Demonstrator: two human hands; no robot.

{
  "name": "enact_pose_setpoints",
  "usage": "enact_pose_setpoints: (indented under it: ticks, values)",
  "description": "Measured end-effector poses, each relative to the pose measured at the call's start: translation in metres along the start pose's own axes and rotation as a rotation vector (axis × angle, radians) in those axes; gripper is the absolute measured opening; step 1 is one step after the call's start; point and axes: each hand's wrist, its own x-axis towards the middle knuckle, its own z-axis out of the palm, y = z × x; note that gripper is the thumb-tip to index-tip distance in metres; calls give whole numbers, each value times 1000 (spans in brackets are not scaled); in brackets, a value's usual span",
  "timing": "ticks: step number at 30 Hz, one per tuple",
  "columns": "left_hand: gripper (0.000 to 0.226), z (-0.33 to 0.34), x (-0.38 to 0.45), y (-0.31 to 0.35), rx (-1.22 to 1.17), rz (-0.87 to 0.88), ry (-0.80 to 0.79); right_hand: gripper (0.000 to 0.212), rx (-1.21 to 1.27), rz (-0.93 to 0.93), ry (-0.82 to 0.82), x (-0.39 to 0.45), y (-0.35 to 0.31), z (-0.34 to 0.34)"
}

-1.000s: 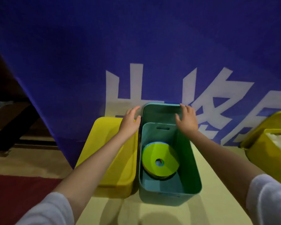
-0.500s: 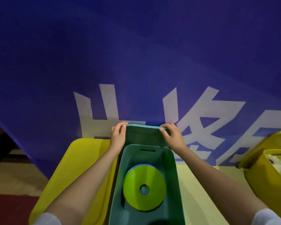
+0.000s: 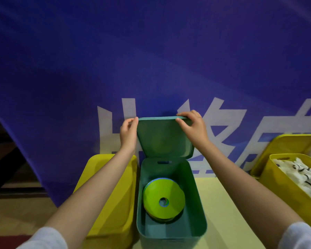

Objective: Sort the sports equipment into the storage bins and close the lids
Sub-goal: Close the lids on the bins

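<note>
- Right now a person leans over a teal storage bin [image 3: 171, 229] standing on a pale yellow floor against a purple banner [image 3: 151, 60] printed with large white characters
- Both bare hands hold the teal lid [image 3: 164, 139], which stands upright behind the bin's far edge and leans towards the banner
- Left hand [image 3: 127, 132] pinches the lid's upper left corner, fingers curled over the top edge
- Right hand [image 3: 192, 124] grips the upper right corner, thumb on the near face and fingers hooked over the top
- Inside the bin lies a stack of flat disc cones [image 3: 163, 199], the top one lime green with a round hole in the middle and a blue rim showing beneath it
- Touching the bin's left side is a yellow bin [image 3: 113, 194] with its lid already down
- Well apart on the right, a second yellow bin [image 3: 285, 178] is open, its lid propped behind it, with white items inside that are too blurred to name
- Judged from this, the step in hand is closing the teal bin, its sorting apparently done
- Next move likely calls for swinging the lid forward and down, lining its rim up with the bin's edges, then pressing it flat; the open yellow bin would remain to be shut
</note>
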Motion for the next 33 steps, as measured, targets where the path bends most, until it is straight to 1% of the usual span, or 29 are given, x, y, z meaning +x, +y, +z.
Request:
enact_pose_setpoints:
  ticks: [1,3,5,7,8,9,10,13,14,16,17,19,20,22,24,25,27,29,31,33]
  values:
    - [22,-4,-7,6,-42,-24,-2,17,27,-1,20,-7,-10,-6]
    - [28,-10,-22,14,-131,-112,-46,21,126,62,42,-28,-27,-16]
    - [30,-16,-41,17,-228,-314,-152,24,210,148,83,-57,-35,-18]
    - [21,-23,-59,15,-271,-522,-250,22,242,213,127,-88,-37,-17]
    - [14,-26,-66,10,-247,-590,-259,21,250,248,130,-104,-35,-16]
    - [9,-30,-73,5,-226,-637,-258,20,255,281,117,-120,-34,-15]
    - [10,-35,-78,-3,-186,-643,-249,20,252,312,97,-135,-30,-14]
    - [10,-45,-95,-25,-46,-580,-250,25,217,398,48,-177,-19,-12]
    - [20,-48,-102,-34,27,-534,-282,29,196,458,37,-189,-11,-10]
    - [42,-57,-119,-57,174,-442,-333,43,94,653,5,-211,7,-6]
    - [49,-61,-129,-69,246,-402,-336,52,27,778,-30,-221,17,-4]
    - [53,-67,-151,-90,356,-357,-314,69,-31,1001,-123,-242,32,-1]
    - [53,-68,-161,-100,400,-340,-305,70,-40,1054,-167,-251,37,1]
    - [51,-68,-175,-119,500,-266,-293,60,-77,1050,-223,-265,43,3]
    - [51,-67,-184,-131,616,-174,-264,49,-134,988,-232,-273,48,4]
    - [50,-65,-188,-133,659,-152,-238,47,-162,964,-230,-275,49,4]
    - [50,-62,-196,-133,762,-111,-201,46,-207,922,-217,-278,52,3]
    - [53,-60,-208,-130,846,-72,-183,45,-188,896,-189,-281,55,1]
    - [55,-59,-224,-128,848,-56,-174,45,-150,879,-178,-280,58,-1]
    - [55,-61,-243,-132,825,-64,-172,46,-119,885,-206,-276,61,-4]
